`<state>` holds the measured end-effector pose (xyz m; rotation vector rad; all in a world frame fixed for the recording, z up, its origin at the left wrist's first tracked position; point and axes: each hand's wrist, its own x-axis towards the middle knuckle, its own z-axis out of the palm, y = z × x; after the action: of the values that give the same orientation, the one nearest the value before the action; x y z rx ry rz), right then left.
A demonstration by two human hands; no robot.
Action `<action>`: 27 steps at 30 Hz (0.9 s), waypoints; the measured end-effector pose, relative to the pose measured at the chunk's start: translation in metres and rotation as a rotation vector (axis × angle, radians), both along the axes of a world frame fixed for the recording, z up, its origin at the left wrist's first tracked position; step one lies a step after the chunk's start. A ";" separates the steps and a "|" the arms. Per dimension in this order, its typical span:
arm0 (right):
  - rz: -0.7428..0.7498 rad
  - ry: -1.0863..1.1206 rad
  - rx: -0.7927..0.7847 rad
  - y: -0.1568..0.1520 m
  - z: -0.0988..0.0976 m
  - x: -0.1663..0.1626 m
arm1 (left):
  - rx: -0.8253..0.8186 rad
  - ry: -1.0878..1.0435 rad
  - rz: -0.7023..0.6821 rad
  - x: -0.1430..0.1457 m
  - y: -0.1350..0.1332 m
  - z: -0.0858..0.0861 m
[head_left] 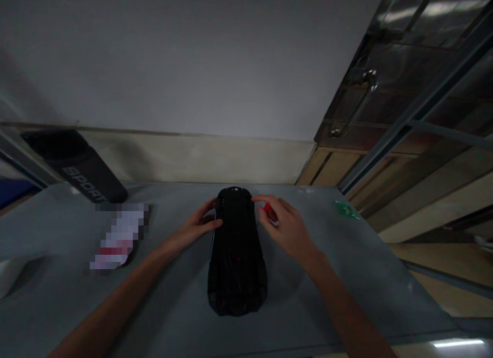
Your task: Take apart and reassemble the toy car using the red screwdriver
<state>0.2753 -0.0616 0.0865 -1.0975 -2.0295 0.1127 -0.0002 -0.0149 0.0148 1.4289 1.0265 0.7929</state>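
A long black object, shaped like a toy car body lying flat, sits in the middle of the grey table. My left hand rests against its far left side, thumb and fingers touching it. My right hand is at its far right side, fingers curled around a small red piece.
A black bottle marked "SPORT" stands at the back left. A blurred-out flat item lies left of the black object. A small green scrap lies at the back right. A wall closes the far edge; a door with a metal handle is to the right.
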 end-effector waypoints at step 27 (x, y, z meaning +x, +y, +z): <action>0.013 0.022 0.028 -0.003 0.001 -0.006 | -0.017 -0.021 0.017 0.002 -0.003 0.005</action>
<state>0.2695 -0.0649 0.0873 -1.0619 -2.0132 0.1020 0.0022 -0.0183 0.0199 1.3962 1.0285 0.8078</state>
